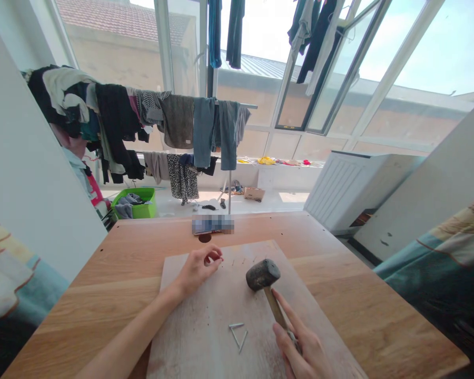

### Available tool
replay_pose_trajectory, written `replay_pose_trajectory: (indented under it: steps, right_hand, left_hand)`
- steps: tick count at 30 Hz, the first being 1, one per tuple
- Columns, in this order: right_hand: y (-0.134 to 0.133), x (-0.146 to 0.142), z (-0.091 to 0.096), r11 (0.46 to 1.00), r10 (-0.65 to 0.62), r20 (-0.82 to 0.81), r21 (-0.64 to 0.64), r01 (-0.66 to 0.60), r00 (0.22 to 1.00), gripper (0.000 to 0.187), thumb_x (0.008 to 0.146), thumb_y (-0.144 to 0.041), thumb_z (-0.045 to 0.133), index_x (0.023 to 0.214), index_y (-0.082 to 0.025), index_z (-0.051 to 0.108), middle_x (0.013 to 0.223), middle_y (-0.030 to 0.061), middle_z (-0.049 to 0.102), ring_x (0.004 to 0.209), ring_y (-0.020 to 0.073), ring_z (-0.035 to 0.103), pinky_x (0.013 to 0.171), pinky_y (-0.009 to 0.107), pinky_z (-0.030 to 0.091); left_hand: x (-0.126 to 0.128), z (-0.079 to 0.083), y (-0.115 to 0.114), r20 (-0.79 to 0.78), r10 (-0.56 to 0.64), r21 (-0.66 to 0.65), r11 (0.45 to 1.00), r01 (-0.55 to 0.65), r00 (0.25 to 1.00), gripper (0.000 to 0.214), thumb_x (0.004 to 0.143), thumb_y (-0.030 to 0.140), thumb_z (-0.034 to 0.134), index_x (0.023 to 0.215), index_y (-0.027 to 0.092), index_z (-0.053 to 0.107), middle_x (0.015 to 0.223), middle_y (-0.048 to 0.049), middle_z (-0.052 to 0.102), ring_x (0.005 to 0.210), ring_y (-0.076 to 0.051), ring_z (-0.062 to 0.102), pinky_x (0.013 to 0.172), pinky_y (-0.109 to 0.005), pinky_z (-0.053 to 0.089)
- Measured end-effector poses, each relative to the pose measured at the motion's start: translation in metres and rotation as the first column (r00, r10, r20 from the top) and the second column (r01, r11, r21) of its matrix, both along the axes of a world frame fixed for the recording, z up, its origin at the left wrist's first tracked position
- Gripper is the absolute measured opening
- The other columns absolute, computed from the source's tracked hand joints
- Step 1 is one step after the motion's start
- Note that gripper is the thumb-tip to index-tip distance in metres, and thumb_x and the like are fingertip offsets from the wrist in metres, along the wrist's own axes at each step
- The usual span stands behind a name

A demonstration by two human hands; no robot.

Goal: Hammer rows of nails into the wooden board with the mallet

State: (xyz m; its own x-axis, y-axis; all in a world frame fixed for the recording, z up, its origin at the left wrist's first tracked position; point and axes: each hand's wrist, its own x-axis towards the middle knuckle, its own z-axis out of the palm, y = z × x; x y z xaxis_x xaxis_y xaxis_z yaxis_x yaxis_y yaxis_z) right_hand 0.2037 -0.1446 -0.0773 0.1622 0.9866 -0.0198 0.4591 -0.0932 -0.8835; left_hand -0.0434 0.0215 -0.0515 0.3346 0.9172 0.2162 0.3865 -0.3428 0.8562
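My right hand (300, 342) is wrapped around the wooden handle of a black-headed rubber mallet (263, 275), its head held over the board. To the left, my left hand (199, 268) rests by the far part of the pale wooden board (189, 326), thumb and forefinger pinched together. Whatever is between those fingertips is too small to make out. Several thin nails (243, 261) stand in a row in the board, just right of my left fingertips. Nearer to me, three loose nails (234, 337) lie flat on the board in a rough triangle.
The board lies on a wooden table (339, 295) with a round hole (205, 238) near its far edge. A blurred packet (213, 225) sits beside that hole. Beyond are a green laundry basket (145, 204), a rack of hanging clothes (177, 121) and a white ribbed unit (339, 189).
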Motion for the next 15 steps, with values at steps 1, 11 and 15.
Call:
replay_pose_trajectory:
  steps: [1,11,15]
  right_hand:
    - [-0.0007,-0.0009,0.0021,1.000,-0.007,-0.006,-0.016,0.007,1.000,0.072,0.097,-0.063,0.040,0.153,-0.018,0.049,0.046,-0.0023,0.054,0.034,0.0173,0.049,0.041,0.027,0.045]
    - [0.0003,-0.0044,0.0028,1.000,0.016,0.002,-0.021,-0.016,1.000,0.079,0.097,-0.066,0.038,0.154,-0.012,0.045,0.044,-0.0062,0.047,0.031,0.0135,0.042,0.041,0.025,0.045]
    - [0.0049,-0.0087,0.0069,0.999,-0.002,0.037,0.047,0.000,0.999,0.073,0.094,-0.063,0.045,0.150,-0.018,0.053,0.049,-0.0025,0.058,0.033,0.0151,0.048,0.044,0.028,0.050]
  left_hand:
    - [0.0003,0.0003,-0.0011,-0.004,-0.017,0.000,1.000,0.017,1.000,0.012,0.083,0.026,0.060,0.089,0.019,0.066,0.084,-0.0016,0.074,0.067,-0.013,0.057,0.068,-0.024,0.048]
    - [-0.0001,-0.0069,-0.0027,-0.067,-0.067,0.088,0.993,0.073,0.996,0.010,0.084,0.019,0.058,0.089,0.019,0.067,0.087,-0.0011,0.071,0.074,-0.014,0.061,0.074,-0.026,0.049]
    - [0.0008,-0.0074,-0.0026,-0.061,-0.051,0.062,0.997,0.055,0.997,0.013,0.084,0.017,0.059,0.095,0.019,0.067,0.090,-0.0024,0.073,0.078,-0.015,0.064,0.074,-0.026,0.050]
